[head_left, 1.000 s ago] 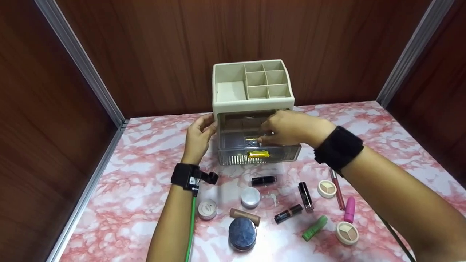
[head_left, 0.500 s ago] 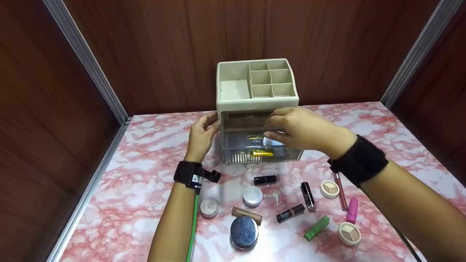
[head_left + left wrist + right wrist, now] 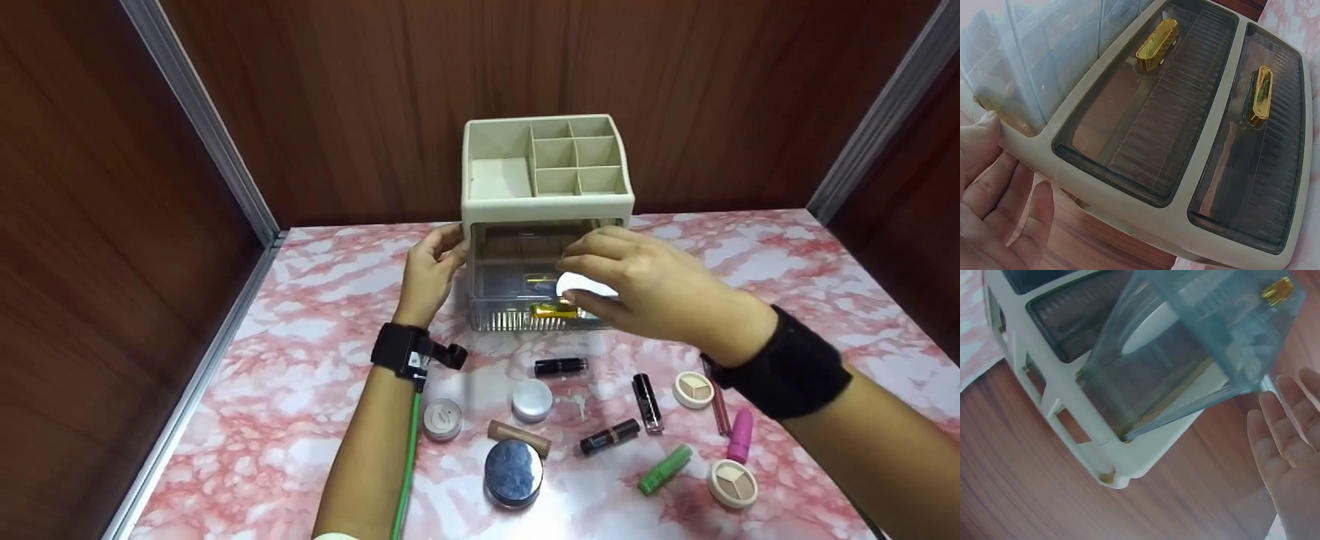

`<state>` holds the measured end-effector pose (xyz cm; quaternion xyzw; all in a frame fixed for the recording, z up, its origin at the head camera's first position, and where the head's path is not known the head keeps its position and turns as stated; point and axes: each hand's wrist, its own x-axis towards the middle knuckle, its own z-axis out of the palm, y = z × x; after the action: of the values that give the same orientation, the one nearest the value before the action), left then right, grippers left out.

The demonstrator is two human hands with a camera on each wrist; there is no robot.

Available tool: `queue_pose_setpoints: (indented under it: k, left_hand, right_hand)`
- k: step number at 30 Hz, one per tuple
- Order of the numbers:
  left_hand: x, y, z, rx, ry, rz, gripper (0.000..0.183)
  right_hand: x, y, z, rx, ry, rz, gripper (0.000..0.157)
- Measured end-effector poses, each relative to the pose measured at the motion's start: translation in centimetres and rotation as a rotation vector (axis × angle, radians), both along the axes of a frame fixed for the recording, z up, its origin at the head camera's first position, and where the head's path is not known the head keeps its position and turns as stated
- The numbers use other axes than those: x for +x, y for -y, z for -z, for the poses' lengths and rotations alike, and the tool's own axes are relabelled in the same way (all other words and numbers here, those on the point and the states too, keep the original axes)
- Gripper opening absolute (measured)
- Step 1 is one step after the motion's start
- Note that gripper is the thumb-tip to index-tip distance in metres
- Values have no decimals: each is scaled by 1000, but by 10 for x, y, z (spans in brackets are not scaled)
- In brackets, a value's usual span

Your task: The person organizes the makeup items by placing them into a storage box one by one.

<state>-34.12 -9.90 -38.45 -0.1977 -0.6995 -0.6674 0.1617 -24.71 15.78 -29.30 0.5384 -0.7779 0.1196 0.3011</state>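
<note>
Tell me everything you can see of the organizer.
The cream organizer looks like plastic and stands upright on the pink-marbled table. Its open top has one large compartment and six small compartments. The clear, smoky top drawer is pulled out; two lower drawers are closed, all with gold handles. The left hand touches its frame at one side; whether the right hand touches the drawer is unclear.

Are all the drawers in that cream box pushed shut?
No, in the head view the clear top drawer sticks out from the front of the cream box.
</note>
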Motion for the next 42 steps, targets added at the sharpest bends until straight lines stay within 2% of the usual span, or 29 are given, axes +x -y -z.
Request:
queue_pose_setpoints:
  k: [6,14,20,30,36,42]
  left_hand:
    - [0,2,0,-3,7,2,31]
    - [0,2,0,2,24,16,31]
    - [0,2,0,-6,24,6,30]
    - [-1,0,-1,-16,7,5,29]
    - [-2,0,-1,-12,15,13,29]
    - [-2,0,0,-20,17,1,30]
  right_hand:
    - [15,11,8,-87,-91,-115,29]
    - [38,20,25,-152,-156,-160,28]
    - [46,23,37,-161,-148,-171,27]
    - [50,23,54,-168,-126,-171,28]
    - [50,24,65,-118,-64,-141,37]
    - [51,25,70,-126,-9,-119,44]
